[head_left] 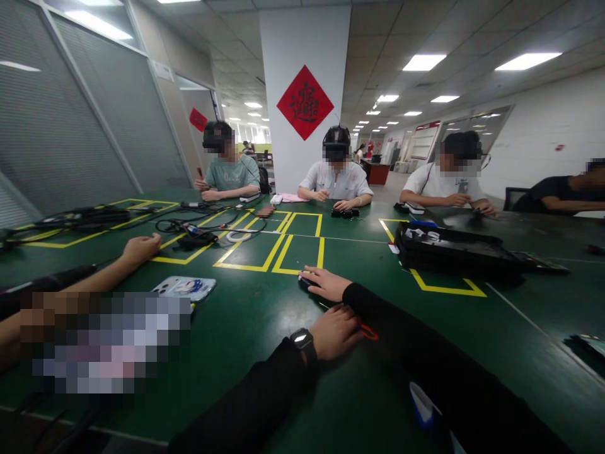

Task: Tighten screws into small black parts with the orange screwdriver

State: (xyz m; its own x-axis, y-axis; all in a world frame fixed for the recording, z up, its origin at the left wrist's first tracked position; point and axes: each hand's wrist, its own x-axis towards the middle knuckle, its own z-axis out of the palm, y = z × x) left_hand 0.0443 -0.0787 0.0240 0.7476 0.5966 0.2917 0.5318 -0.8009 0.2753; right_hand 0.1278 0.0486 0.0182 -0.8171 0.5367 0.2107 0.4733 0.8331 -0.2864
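My left hand (336, 331), with a black watch on its wrist, lies low over the table with its fingers curled. It covers most of a screwdriver: a thin metal shaft (324, 306) shows on one side and an orange-and-dark handle end (370, 333) on the other. Just beyond it, my right hand (328, 284) rests over a small dark rounded object (307, 283) that looks like a computer mouse. Its fingers drape across the top, and the palm hides the rest. My right forearm passes close beside my left hand.
Yellow tape outlines (297, 271) mark the green table (265, 340). A black open casing (454, 249) stands right, black cables (89, 221) lie left. A patterned phone (186, 287) is near another person's arm (137, 249). Several people sit across. A blue-white object (422, 403) lies near my right sleeve.
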